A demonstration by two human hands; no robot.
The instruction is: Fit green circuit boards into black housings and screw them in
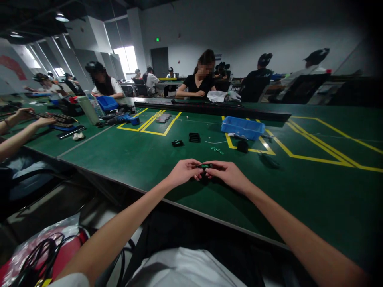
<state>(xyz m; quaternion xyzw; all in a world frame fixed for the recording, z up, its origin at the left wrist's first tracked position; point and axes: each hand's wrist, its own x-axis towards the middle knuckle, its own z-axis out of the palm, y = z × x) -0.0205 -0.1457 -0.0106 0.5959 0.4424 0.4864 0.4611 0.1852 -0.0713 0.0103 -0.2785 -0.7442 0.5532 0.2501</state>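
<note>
One greenish part [206, 166] is pinched in the fingers [194, 162] — left hand [186, 172] and right hand [228, 173] — above the table [134, 155].

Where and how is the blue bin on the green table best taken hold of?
I would grip the blue bin by the rims of its two short ends, coming from left and right at once. It looks open-topped and longest from side to side, and a black object lies before its near long side, so the ends seem easier.
</note>
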